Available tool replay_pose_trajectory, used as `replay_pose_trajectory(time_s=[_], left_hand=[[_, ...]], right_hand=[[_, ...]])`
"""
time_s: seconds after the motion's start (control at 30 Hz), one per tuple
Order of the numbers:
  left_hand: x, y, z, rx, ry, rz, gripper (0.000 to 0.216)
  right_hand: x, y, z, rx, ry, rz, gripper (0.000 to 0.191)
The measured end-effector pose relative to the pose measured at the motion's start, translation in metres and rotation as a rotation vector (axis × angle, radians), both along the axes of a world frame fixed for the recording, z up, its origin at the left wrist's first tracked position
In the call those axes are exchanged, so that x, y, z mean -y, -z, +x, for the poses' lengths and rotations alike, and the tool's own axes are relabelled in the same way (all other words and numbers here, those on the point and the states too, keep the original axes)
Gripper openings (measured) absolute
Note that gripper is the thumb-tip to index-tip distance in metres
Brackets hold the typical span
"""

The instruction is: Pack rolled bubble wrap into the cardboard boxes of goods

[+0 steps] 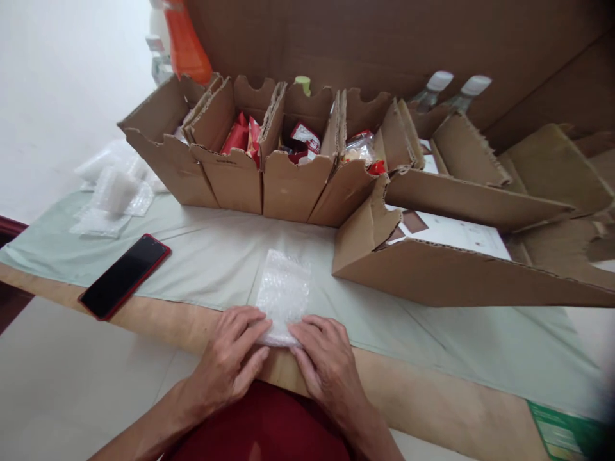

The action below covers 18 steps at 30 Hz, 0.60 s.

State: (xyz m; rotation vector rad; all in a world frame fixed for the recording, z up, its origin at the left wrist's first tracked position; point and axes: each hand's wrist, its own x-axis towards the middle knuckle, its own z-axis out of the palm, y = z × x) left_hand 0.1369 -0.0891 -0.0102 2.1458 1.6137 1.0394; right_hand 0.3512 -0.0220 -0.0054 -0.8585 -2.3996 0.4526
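A flat piece of bubble wrap (pixel 284 291) lies on the cloth at the table's near edge, its far end pointing away from me. My left hand (pixel 240 352) is closed on its near left corner, fingers on top and thumb at the front edge. On the near right corner my right hand (pixel 325 353) grips it in the same way. Part of the near end is hidden under my fingers. Whether the wrap is a single sheet or a pouch, I cannot tell.
Several cardboard bins (pixel 237 182) with red packets stand in a row behind. A larger cardboard bin (pixel 408 275) holding a white box (pixel 451 234) sits at the right. Left are a phone (pixel 125 275) and more bubble wrap (pixel 115 192). Bottles (pixel 187 45) rise behind the bins.
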Motion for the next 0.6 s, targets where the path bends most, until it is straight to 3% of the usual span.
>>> replay_pose_trajectory(time_s=[0.13, 0.27, 0.43, 0.53, 0.6], left_hand=[[0.005, -0.004, 0.0, 0.079, 0.042, -0.058, 0.035], [-0.014, 0.003, 0.001, -0.009, -0.027, -0.028, 0.028], [-0.042, 0.012, 0.004, -0.107, -0.122, 0.051, 0.024], [-0.038, 0.007, 0.001, 0.033, -0.24, 0.06, 0.026], [-0.026, 0.001, -0.002, 0.223, -0.336, -0.022, 0.026]], right_hand=[[0.001, -0.006, 0.008, -0.034, -0.044, -0.083, 0.026], [0.008, -0.007, 0.012, -0.065, 0.097, 0.077, 0.027], [0.005, -0.001, -0.004, 0.088, 0.063, 0.137, 0.025], [-0.005, 0.007, -0.012, 0.04, 0.093, 0.115, 0.027], [-0.012, 0.011, -0.013, -0.061, 0.14, 0.064, 0.026]])
